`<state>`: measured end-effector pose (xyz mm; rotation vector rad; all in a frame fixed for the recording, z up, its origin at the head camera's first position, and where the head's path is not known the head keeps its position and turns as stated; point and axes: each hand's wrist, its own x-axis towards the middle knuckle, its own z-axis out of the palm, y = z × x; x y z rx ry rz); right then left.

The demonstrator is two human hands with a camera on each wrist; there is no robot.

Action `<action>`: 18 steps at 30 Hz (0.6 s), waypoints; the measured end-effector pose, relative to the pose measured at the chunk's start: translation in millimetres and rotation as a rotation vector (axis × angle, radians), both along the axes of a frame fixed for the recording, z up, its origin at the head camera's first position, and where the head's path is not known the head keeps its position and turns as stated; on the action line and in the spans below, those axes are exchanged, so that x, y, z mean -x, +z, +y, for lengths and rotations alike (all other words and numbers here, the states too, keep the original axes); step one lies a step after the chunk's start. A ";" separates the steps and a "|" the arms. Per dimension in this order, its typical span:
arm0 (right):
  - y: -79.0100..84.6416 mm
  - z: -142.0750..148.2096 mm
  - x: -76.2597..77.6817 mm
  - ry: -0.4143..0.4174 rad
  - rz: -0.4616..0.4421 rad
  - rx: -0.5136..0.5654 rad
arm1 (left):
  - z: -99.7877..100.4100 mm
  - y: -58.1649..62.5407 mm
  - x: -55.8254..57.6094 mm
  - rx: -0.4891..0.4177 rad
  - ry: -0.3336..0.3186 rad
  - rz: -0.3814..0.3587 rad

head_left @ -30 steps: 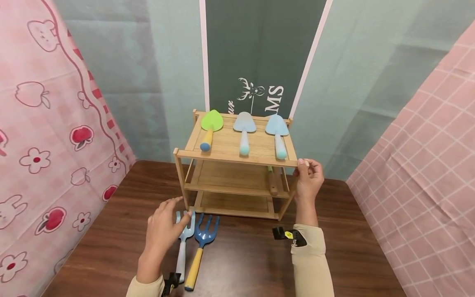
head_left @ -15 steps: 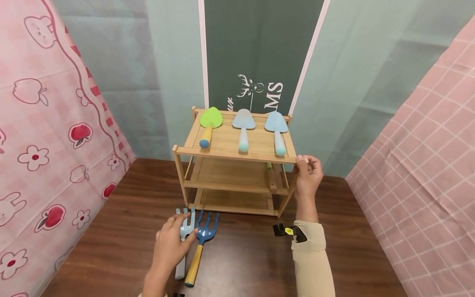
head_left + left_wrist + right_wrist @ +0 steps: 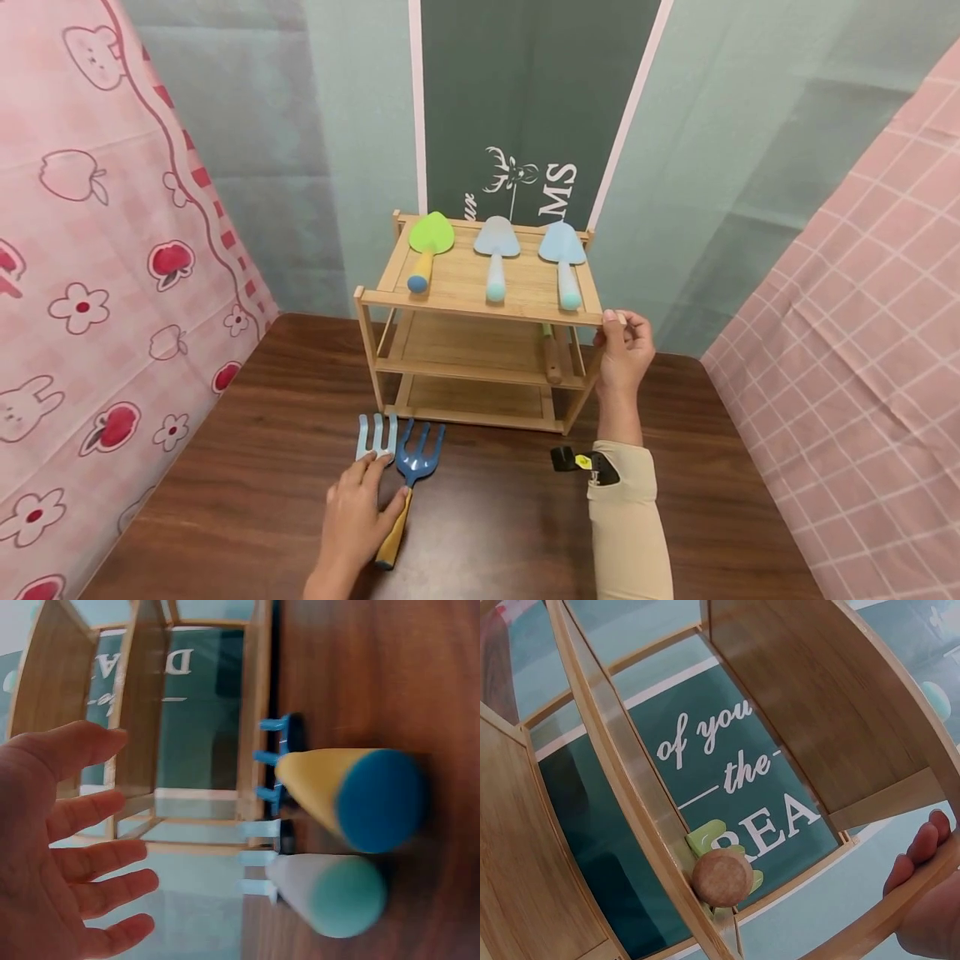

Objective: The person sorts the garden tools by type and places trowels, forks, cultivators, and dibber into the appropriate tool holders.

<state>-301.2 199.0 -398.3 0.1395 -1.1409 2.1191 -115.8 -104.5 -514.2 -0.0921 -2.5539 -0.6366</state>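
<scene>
My left hand (image 3: pixel 356 508) hovers over a light blue garden fork (image 3: pixel 377 435), hiding its handle in the head view. In the left wrist view the left hand (image 3: pixel 75 877) has its fingers spread and nothing between them. Beside it lies a dark blue garden fork (image 3: pixel 418 462) with a yellow handle, its blue handle end facing the left wrist camera. My right hand (image 3: pixel 628 358) grips the front right corner of a three-tier wooden rack (image 3: pixel 480 308); its fingers (image 3: pixel 922 847) curl around the frame in the right wrist view.
Three trowels lie along the rack's top: a green one (image 3: pixel 431 235), a grey-white one (image 3: pixel 497 240) and a light blue one (image 3: pixel 562 246). A green tool with a wooden handle (image 3: pixel 552 360) rests on the middle shelf's right side. Curtains enclose the brown table (image 3: pixel 510 517).
The left hand has moved right and down, from beside the light blue fork's tines to over its handle. The right hand keeps its grip on the rack corner.
</scene>
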 end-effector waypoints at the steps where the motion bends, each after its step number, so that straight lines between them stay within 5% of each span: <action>1: 0.1 0.2 0.1 -0.002 0.001 0.000 | 1.2 -2.6 -0.6 0.008 -0.006 0.021; 6: 0.5 -0.2 -0.2 -0.003 -0.003 -0.006 | 7.0 -16.3 -4.8 0.000 -0.040 0.067; 12: -0.1 -0.5 -2.1 0.000 -0.010 -0.011 | 16.1 -27.9 -8.3 -0.141 -0.069 0.044; 18: -0.9 0.4 -3.3 -0.003 -0.005 -0.025 | 27.2 -31.8 -9.7 -0.293 0.014 -0.098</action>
